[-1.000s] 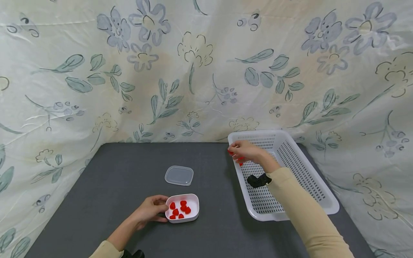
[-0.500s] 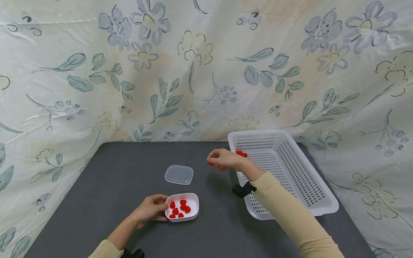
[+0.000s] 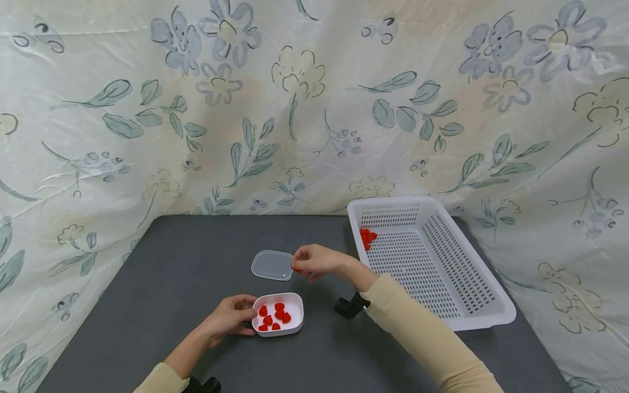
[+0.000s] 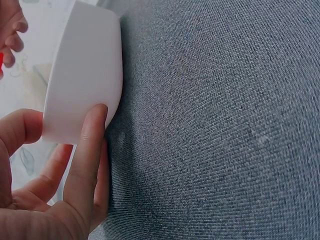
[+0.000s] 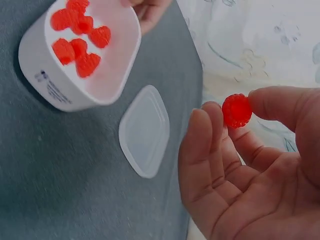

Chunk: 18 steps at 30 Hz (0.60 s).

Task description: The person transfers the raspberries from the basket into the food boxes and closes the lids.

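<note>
Between thumb and fingers, my right hand (image 3: 318, 261) pinches one red raspberry (image 5: 237, 111). In the head view this hand is above the table, at the right edge of the clear lid (image 3: 271, 265). My left hand (image 3: 231, 316) holds the left end of a small white container (image 3: 295, 327), thumb at the rim and fingers along its side (image 4: 82, 75). Several red raspberries (image 5: 88, 64) lie inside that container, spread over its floor. A few more raspberries (image 3: 367, 236) sit in the far left corner of the white perforated basket (image 3: 491, 284).
Dark grey cloth covers the table (image 3: 196, 256). The basket takes up the table's right side, with raised walls. A floral curtain (image 3: 314, 109) hangs behind the table and along both sides.
My right hand has moved left and toward me, out of the basket's left side to beside the lid, carrying a raspberry. My left hand and the container have stayed in place.
</note>
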Motion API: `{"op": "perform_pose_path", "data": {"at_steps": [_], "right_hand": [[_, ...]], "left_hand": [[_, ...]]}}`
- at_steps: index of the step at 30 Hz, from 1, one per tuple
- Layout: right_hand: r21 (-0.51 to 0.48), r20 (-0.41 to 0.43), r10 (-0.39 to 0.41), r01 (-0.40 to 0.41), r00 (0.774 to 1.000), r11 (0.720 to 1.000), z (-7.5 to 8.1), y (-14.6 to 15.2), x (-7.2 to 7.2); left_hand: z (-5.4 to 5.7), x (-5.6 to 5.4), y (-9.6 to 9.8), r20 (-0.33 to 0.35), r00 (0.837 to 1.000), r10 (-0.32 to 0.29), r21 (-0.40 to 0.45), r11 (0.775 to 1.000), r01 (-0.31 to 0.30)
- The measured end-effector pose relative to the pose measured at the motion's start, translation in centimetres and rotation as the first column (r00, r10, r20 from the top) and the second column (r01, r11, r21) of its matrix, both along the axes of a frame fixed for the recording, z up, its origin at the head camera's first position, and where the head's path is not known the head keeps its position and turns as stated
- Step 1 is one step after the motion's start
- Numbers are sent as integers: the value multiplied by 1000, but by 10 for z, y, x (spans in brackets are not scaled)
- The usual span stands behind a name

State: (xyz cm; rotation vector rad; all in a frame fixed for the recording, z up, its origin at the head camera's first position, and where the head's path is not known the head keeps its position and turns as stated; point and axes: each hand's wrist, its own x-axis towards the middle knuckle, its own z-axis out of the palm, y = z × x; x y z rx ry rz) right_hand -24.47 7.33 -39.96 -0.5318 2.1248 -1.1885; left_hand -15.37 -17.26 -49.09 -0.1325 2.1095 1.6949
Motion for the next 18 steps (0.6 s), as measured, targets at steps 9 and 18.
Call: {"op": "perform_pose_path", "data": {"at_steps": [9, 18], "right_hand": [[18, 15, 44, -44, 999, 999, -18, -23, 12], [3, 31, 105, -105, 994, 994, -32, -41, 26]], "left_hand": [[1, 1, -1, -1, 1000, -9, 11, 1000, 9], [-1, -1, -2, 5, 1000, -17, 28, 999, 17]]}}
